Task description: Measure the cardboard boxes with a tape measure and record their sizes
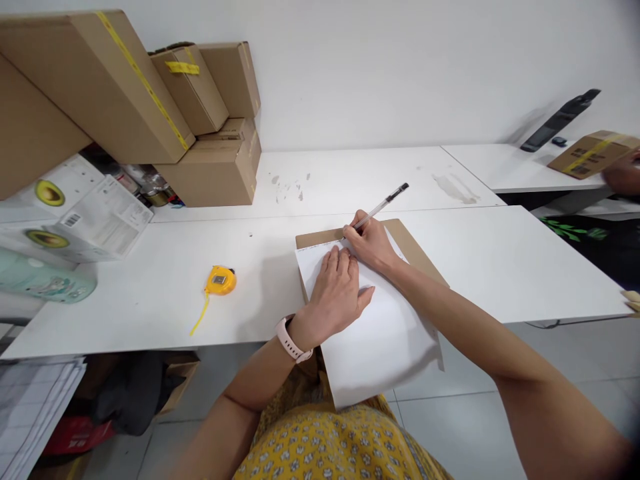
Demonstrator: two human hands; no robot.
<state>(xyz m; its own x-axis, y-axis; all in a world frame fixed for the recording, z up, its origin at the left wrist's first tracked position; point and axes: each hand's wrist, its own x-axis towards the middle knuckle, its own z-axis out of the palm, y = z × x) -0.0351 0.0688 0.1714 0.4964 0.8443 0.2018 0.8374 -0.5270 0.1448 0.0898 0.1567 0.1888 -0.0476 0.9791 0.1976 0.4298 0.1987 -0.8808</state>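
Note:
A white sheet of paper (380,353) lies over a brown cardboard box (417,253), and its lower end hangs past the table's front edge. Small dark writing runs along the sheet's top edge. My left hand (340,290) rests flat on the paper, fingers stretched out, with a pale pink watch band at the wrist. Just right of those fingertips, my right hand (370,240) is closed around a pen (385,203). The pen has a clear barrel and a black end that points up and right; its tip is near the top line of writing, mostly hidden by my fingers.
On the white table (270,280) a yellow tape measure (221,280) lies to the left. Stacked cardboard boxes (210,177), an avocado-printed carton (100,213) and a mint-green bottle (45,277) fill the far left. At right, another person's hand (623,175) is by a taped box (590,153).

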